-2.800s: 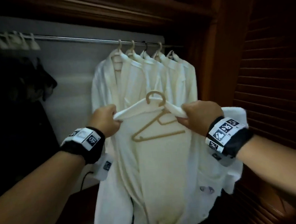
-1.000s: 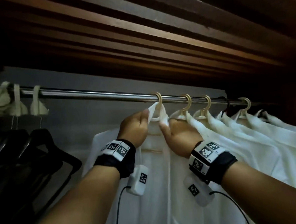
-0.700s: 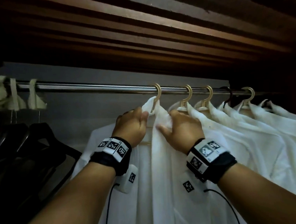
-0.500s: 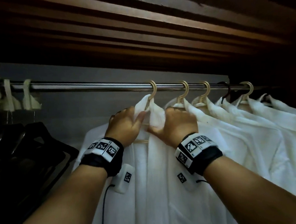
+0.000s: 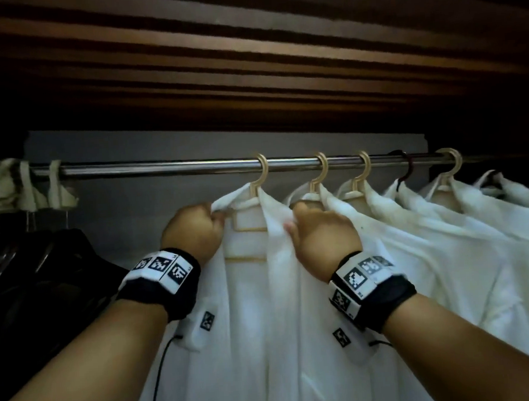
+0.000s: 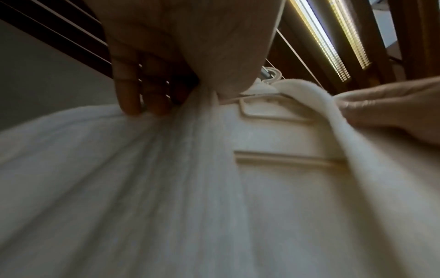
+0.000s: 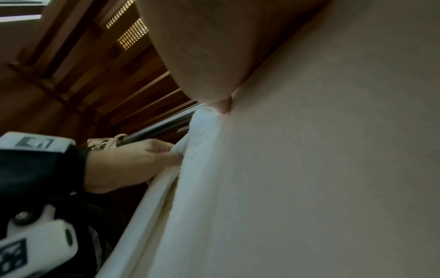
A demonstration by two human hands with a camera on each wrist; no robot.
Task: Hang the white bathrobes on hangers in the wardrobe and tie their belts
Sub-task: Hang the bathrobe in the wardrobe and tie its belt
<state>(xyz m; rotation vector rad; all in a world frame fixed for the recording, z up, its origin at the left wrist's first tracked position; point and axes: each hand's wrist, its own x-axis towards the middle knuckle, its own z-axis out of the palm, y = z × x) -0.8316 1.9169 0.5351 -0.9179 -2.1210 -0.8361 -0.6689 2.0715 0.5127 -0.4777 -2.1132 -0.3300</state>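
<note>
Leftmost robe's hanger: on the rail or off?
On. The hanger hook loops over the rail; the bathrobe hangs below, both hands gripping its collar edges.

Both forearms reach up and forward, each wrist wrapped in a black band. The left hand (image 5: pixel 193 228) is curled into a fist, pinching white cloth between thumb and fingers. The right hand (image 5: pixel 322 232) is curled too, its fingers gripping a fold of the same cloth.

I see the nearest white bathrobe (image 5: pixel 257 309) hanging open-fronted on a beige hanger (image 5: pixel 260 182) hooked over the wardrobe rail (image 5: pixel 162 168), leftmost in the row. More white bathrobes (image 5: pixel 429 236) hang on their own hangers just to its right, packed close together.
</note>
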